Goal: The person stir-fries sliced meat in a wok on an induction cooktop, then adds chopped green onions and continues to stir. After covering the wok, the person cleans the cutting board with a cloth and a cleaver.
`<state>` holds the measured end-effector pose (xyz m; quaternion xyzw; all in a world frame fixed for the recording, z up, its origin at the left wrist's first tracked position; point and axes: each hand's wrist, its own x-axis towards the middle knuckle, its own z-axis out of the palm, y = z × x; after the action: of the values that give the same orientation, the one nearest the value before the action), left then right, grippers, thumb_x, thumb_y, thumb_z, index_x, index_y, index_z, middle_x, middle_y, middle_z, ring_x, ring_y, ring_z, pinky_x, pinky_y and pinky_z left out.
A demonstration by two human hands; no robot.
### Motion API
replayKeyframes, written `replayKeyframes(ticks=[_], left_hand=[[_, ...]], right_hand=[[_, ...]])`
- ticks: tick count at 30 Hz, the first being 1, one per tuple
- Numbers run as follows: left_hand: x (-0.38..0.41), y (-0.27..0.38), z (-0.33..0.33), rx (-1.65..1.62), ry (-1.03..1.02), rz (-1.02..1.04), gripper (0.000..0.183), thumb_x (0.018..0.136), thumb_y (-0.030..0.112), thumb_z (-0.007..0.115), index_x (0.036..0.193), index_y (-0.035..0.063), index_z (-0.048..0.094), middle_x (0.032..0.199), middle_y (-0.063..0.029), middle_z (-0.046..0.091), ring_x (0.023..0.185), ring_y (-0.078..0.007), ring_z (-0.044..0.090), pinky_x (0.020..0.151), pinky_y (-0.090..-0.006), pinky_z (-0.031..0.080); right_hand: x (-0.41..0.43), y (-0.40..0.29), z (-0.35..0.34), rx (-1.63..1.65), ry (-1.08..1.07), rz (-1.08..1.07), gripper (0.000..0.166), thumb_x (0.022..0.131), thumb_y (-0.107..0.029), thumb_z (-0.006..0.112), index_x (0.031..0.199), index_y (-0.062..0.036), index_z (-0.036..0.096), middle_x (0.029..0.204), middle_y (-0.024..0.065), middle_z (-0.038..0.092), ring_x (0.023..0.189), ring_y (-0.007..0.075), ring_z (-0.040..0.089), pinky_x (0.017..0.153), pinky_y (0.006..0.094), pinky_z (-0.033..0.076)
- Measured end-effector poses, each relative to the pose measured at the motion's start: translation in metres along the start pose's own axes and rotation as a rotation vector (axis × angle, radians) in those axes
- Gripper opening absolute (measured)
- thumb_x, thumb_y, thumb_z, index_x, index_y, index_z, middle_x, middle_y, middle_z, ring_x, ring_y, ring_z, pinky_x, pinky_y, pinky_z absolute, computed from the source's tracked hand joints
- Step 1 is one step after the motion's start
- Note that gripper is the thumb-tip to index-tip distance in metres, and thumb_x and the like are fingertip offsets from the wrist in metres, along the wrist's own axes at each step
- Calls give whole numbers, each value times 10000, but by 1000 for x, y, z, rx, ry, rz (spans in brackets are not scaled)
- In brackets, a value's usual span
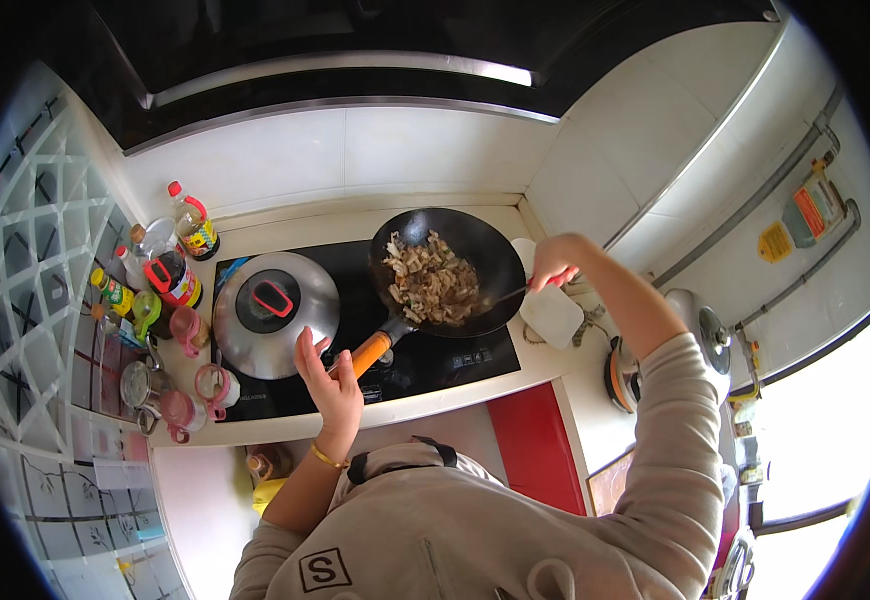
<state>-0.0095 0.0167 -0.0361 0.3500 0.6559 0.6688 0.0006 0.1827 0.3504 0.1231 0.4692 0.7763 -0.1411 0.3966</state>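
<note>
A dark wok (495, 247) tilts on the right side of the black glass cooktop (435, 367), holding browned, sliced food (435, 281). My right hand (555, 260) grips the red handle of a spatula (511, 295), whose thin metal shaft reaches over the wok's right rim into the food. The spatula's blade is hard to make out. At the end of the wok's orange wooden handle (369, 355) is my left hand (335, 391), fingers extended and apart; whether it touches the handle cannot be told. A domed metal lid (217, 337) with a red-and-black knob covers the cooktop's left side.
Sauce bottles (196, 225) and pink-lidded seasoning jars (217, 386) crowd the counter on the left. A white square dish (555, 319) lies right of the wok, near a lidded pot (694, 330). The black range hood (330, 75) overhangs the back wall.
</note>
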Motion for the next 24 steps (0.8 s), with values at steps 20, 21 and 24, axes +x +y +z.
replayKeyframes(ticks=[20, 21, 24], left_hand=[[-4, 8, 7, -2, 42, -55, 536, 892, 5, 537, 1382, 18, 321, 1335, -116, 337, 1057, -184, 503, 756, -252, 515], [-4, 7, 8, -1, 36, -50, 536, 893, 7, 537, 1383, 19, 320, 1336, -115, 336, 1055, -185, 504, 765, -255, 515], [-3, 2, 10, 5, 56, -49, 537, 896, 13, 537, 1385, 21, 316, 1339, -112, 333, 1053, -187, 505, 786, -261, 513]], right_hand=[[-35, -23, 25, 123, -117, -367, 211, 815, -267, 595, 803, -66, 658, 563, 5, 507, 491, 110, 479, 459, 253, 463], [-18, -27, 47, 200, -109, -336, 215, 829, -254, 586, 777, -52, 637, 566, 21, 519, 509, 117, 546, 460, 268, 485], [28, -49, 91, -31, 361, -421, 230, 793, -145, 529, 811, 41, 664, 692, 180, 661, 599, 289, 668, 550, 391, 535]])
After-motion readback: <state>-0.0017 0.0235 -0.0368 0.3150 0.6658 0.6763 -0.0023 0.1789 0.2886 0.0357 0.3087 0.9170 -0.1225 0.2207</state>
